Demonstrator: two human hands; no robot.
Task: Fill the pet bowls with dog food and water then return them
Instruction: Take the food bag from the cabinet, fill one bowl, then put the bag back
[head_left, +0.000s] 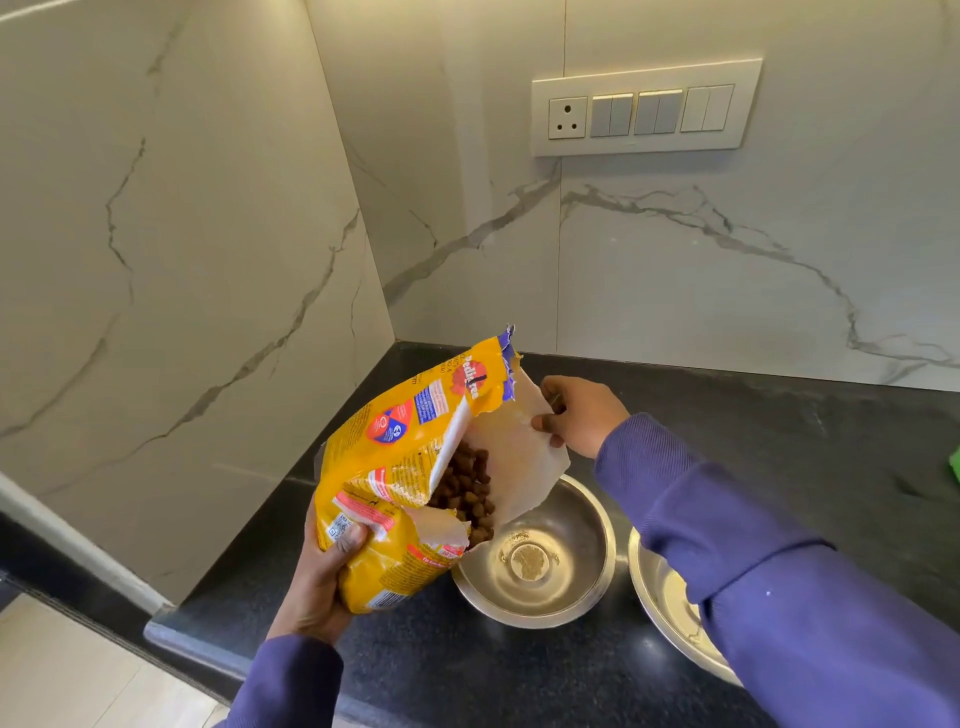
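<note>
The left hand (317, 582) grips the bottom of the yellow dog food bag (400, 467), tilted over the steel bowl (540, 561) on the black counter (467, 665). A second bowl (660, 597) stands just beside. The right hand (576, 415) pinches the torn bag flap; brown kibble (467, 488) shows at the opening.

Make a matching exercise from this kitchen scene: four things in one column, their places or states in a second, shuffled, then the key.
1. dog food bag
2. left bowl
3. right bowl
4. switch panel

A. partly hidden under the right sleeve
B. mounted on the marble wall
C. tilted, torn open, kibble showing
D. under the bag's mouth, no kibble in it yet

Pairs: 1-C, 2-D, 3-A, 4-B
</note>
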